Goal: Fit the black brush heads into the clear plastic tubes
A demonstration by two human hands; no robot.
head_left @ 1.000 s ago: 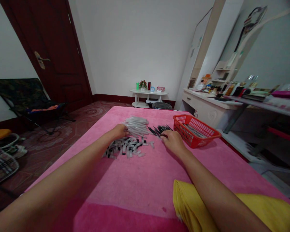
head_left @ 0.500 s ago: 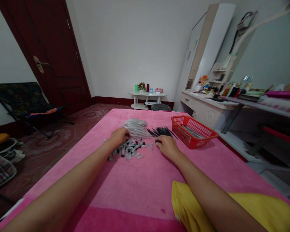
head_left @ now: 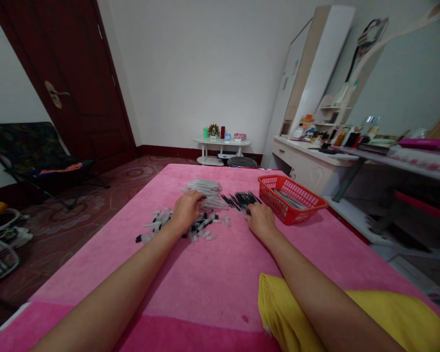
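My left hand (head_left: 188,209) is at the near side of a pile of clear pen barrels (head_left: 204,185), fingers curled inward; its fingertips meet the barrels, and whether one is gripped is hidden. Under and around that wrist lie loose pen caps (head_left: 201,227), clear-white and black. My right hand (head_left: 262,218) has its fingers bent together at the near edge of a heap of thin black pen refills (head_left: 242,199). What lies between those fingertips is too small to make out. A red plastic basket (head_left: 291,198) right of the refills holds several slender greyish pens.
A pink cloth (head_left: 190,283) covers the table. Yellow fabric (head_left: 289,308) lies under my right forearm. Beyond the table stand a small white table (head_left: 222,142), a dark folding chair (head_left: 40,151) and a dressing table (head_left: 311,164) with bottles.
My left hand has moved right and slightly up from the caps' left side to the barrels, uncovering more caps. My right hand has shifted a little right along the refills.
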